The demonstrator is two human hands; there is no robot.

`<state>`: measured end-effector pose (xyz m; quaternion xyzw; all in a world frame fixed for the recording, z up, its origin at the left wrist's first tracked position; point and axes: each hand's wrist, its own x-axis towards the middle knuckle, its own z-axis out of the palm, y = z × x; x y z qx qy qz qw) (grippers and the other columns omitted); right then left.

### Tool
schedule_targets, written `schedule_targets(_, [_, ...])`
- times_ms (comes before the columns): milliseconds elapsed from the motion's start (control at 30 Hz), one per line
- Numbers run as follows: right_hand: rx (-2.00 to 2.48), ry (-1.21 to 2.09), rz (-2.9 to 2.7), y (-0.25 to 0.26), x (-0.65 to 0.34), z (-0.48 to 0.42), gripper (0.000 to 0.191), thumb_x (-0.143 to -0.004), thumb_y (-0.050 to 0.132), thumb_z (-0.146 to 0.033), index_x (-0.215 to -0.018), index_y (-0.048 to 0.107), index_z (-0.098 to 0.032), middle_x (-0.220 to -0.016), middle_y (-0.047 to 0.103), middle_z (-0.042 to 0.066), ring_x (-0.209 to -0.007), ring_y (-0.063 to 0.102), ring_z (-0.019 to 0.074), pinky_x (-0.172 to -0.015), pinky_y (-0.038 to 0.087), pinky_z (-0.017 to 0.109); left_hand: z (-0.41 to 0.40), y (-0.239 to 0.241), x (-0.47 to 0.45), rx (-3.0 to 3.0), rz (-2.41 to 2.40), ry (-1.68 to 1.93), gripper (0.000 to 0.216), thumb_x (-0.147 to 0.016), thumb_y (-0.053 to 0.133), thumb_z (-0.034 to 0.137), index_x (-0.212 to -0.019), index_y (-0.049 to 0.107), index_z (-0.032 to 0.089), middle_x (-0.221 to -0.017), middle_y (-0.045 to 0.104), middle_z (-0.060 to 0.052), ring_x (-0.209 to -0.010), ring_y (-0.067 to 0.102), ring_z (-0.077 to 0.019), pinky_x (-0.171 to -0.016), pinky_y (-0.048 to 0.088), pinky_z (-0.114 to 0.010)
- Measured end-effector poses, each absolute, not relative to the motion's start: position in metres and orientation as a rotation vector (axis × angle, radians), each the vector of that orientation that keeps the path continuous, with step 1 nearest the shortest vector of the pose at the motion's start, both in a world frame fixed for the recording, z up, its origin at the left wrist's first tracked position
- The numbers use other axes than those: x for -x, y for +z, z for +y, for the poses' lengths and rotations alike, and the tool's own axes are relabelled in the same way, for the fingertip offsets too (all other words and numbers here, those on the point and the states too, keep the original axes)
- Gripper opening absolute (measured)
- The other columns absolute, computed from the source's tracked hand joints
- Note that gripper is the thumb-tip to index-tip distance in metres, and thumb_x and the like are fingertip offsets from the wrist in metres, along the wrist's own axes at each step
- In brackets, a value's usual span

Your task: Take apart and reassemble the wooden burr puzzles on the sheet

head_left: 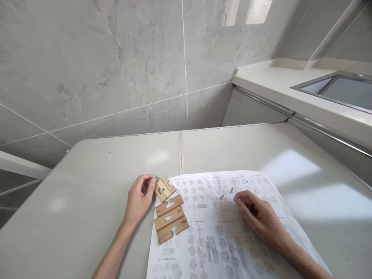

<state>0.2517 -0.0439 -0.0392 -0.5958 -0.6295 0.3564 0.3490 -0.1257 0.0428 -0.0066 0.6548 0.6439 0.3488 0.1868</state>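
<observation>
Resting beside wooden pieces [161,223]: left hand [141,194]; over paper [212,217]: right hand [260,217]. Grips curled; pinching, cannot tell. Wood likely light, stiff; hold edges.

Left hand [141,197] and right hand [260,213] are both bare, with slender fingers [249,195]; the left forearm [114,250] and right forearm [305,259] are bare as well, slim and smooth in outline, each narrowing toward an uncovered wrist [128,224].
</observation>
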Motion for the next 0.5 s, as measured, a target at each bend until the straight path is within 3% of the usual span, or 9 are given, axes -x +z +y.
schedule_targets(500, [1.528, 0.909, -1.632, -0.0426, -0.2519, -0.0439, 0.035, -0.114, 0.047, -0.053, -0.098, 0.064, -0.026, -0.064, 0.04, -0.006, -0.055, 0.038, 0.0171, -0.052, 0.032, 0.031, 0.043, -0.0079, 0.1263, -1.853, 1.806, 0.985, 0.031, -0.104, 0.059, 0.053, -0.098, 0.073, 0.027, -0.093, 0.078, -0.004, -0.08, 0.067, -0.0225, -0.076, 0.055, -0.034])
